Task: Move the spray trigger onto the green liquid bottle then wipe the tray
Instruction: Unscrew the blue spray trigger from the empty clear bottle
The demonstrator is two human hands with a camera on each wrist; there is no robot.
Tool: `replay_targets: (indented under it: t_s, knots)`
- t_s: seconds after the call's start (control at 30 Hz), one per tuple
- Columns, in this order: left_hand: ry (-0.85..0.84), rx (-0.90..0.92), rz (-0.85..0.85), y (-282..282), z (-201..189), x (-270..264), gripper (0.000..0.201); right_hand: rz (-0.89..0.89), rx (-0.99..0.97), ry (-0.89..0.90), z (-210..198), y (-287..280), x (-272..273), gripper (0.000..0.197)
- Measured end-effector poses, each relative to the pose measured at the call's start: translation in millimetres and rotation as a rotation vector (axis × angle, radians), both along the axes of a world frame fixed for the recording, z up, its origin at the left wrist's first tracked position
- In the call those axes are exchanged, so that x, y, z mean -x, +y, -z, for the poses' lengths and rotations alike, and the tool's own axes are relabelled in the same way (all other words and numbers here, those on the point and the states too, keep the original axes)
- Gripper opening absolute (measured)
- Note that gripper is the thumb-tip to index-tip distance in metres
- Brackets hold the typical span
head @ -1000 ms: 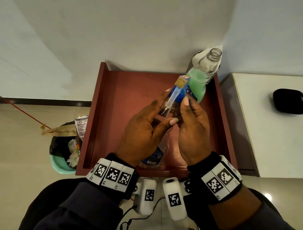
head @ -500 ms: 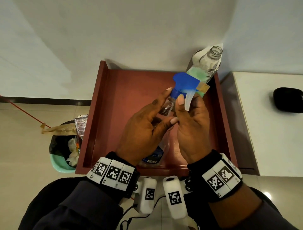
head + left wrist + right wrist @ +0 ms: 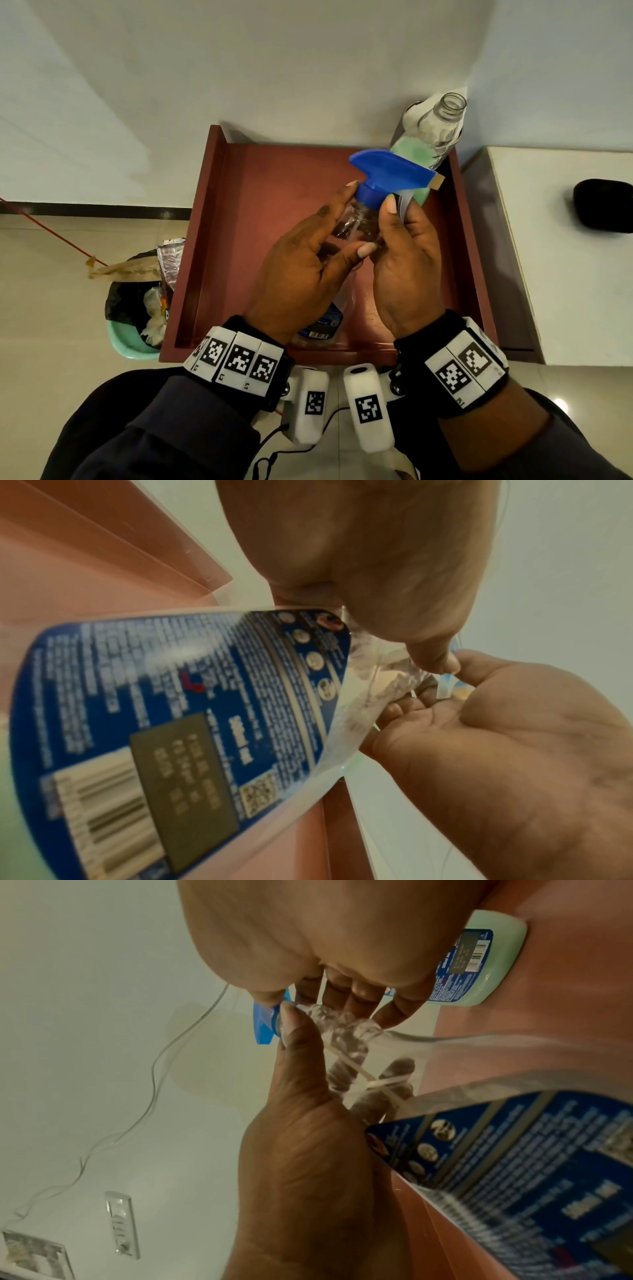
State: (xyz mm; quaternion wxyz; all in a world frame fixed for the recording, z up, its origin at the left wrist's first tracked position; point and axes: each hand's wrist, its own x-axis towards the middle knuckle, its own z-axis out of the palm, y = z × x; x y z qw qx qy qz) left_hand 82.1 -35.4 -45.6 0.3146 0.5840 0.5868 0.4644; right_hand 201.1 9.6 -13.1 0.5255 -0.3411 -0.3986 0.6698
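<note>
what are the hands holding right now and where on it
Both hold the clear empty spray bottle: the left hand wraps its neck and shoulder, and the right hand pinches the blue spray trigger at its screw collar.

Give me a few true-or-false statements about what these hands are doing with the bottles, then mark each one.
1. The blue spray trigger sits on the neck of the clear bottle. True.
2. The green liquid bottle already has a cap on. False: its mouth is open, with nothing fitted.
3. The left hand holds the clear bottle's neck. True.
4. The green liquid bottle stands at the near left corner of the tray. False: it stands at the far right corner.
5. The right hand hangs idle beside the tray. False: its fingers are at the trigger's blue collar.
</note>
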Motion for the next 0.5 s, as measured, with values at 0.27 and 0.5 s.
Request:
replay_targets:
  t_s: [0.27, 0.5]
  knots:
    - [-0.209, -0.014, 0.002, -2.4, -10.1, -2.4, 0.049, -0.05, -0.035, -0.037, -2.6, 2.7, -2.3, 0.038]
    - [-0.215, -0.01, 0.004, 0.5, -21.5, 5.2, 0.044, -0.11, -0.058, -0.09, -8.6, 6.6, -7.2, 0.038]
